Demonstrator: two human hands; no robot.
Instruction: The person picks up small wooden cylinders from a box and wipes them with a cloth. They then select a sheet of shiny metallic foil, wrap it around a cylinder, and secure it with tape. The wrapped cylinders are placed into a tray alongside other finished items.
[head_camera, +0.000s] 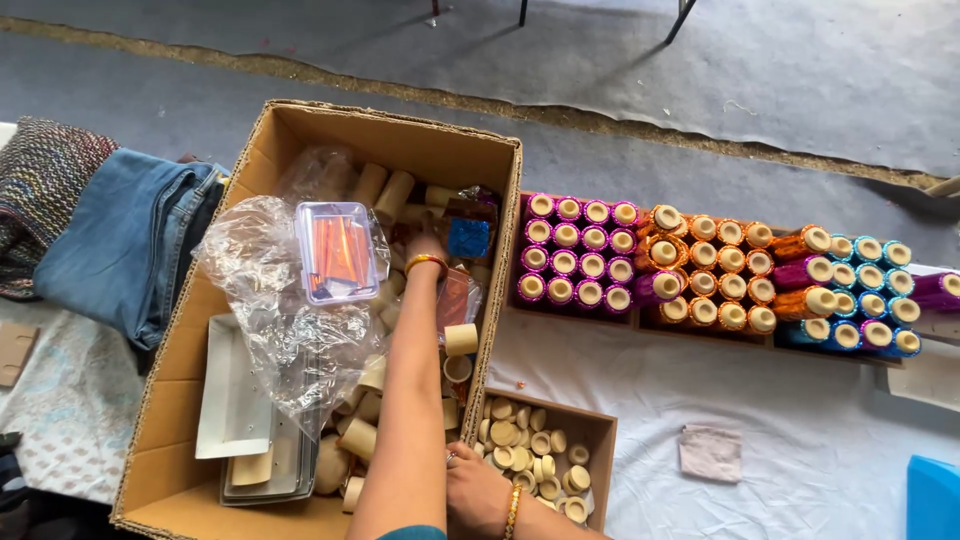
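Observation:
My left hand (425, 243), with an orange bangle at the wrist, reaches deep into a large cardboard box (390, 125). Its fingers are buried among cardboard tubes (460, 340) and foil packets, beside a shiny blue packet (467, 237), so I cannot tell whether they hold anything. Left of the hand, a clear plastic case of orange pieces (338, 250) lies on a crumpled plastic bag (290, 340). My right hand (475, 488), wearing a ring and a bangle, grips the box's near right wall.
White trays (235, 400) are stacked in the box's left side. A small brown box (600, 430) holds several pale round caps. Trays of purple (578, 262), orange (715, 270) and blue (870, 290) thread spools stand at right. Folded jeans (130, 240) lie at left, a small cloth pouch (710, 452) at lower right.

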